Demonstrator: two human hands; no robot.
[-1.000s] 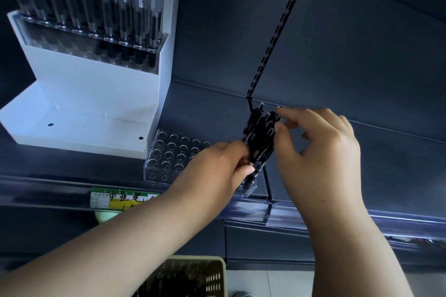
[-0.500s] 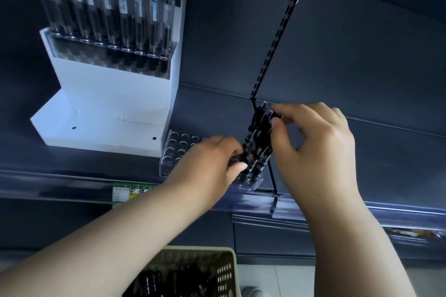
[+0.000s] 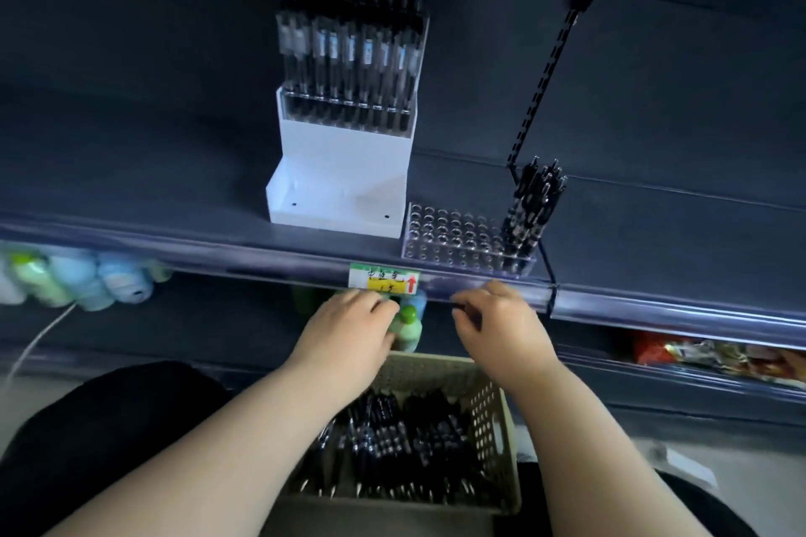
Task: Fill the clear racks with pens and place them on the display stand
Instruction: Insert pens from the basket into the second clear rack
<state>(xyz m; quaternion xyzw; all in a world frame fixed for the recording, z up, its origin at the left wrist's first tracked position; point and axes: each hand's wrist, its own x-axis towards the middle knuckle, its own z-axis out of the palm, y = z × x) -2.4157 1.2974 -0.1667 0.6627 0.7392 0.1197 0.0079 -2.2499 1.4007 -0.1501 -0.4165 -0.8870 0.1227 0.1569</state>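
Facing dark shop shelving [image 3: 174,196], edged near by a clear price rail [image 3: 218,262] bearing one yellow-green label [image 3: 384,280]. Showing one white display stand [image 3: 344,170] carrying two pen-filled tiers. Just right of it, one clear rack [image 3: 453,240] sitting at the shelf's near edge, holding black pens [image 3: 530,209] only at its right end. Hovering two hands below the rail, above one beige basket [image 3: 501,419] of pens: left hand [image 3: 349,327] and right hand [image 3: 497,323] both loosely curled, gripping nothing.

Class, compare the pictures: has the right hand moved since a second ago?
Yes. The right hand has left the clear rack and dropped below the shelf edge, towards the basket.
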